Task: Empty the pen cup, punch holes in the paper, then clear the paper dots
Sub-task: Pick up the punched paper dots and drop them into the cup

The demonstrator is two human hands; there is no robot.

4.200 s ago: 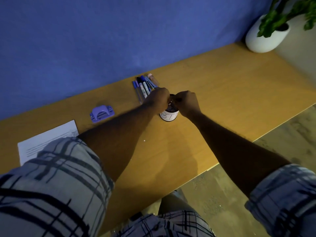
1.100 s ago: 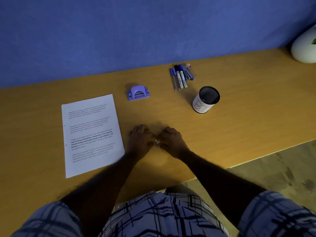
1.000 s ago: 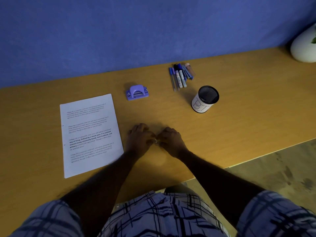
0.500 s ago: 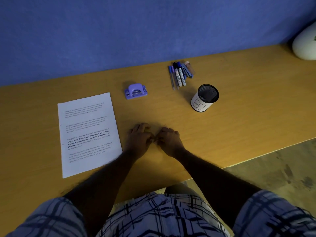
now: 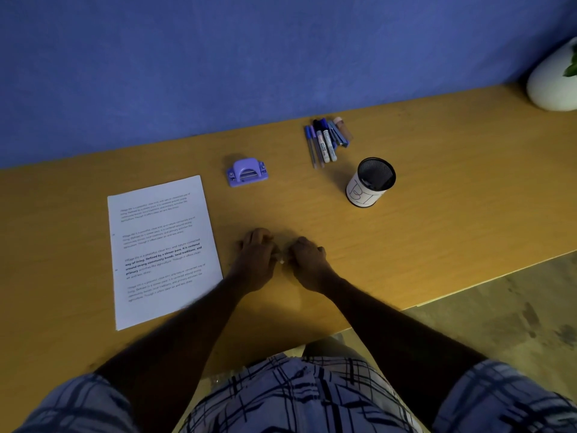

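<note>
My left hand [image 5: 256, 260] and right hand [image 5: 307, 264] rest curled near the tabletop's [image 5: 437, 214] front edge, pinching at a paper dot [image 5: 282, 261] between them. Whether either grips it, I cannot tell. The pen cup [image 5: 370, 182] stands toward the back edge.

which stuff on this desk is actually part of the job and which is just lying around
Part of the job: pen cup, pens, hole punch, paper, paper dot between left hand and right hand.

Lying about: white plant pot.
</note>
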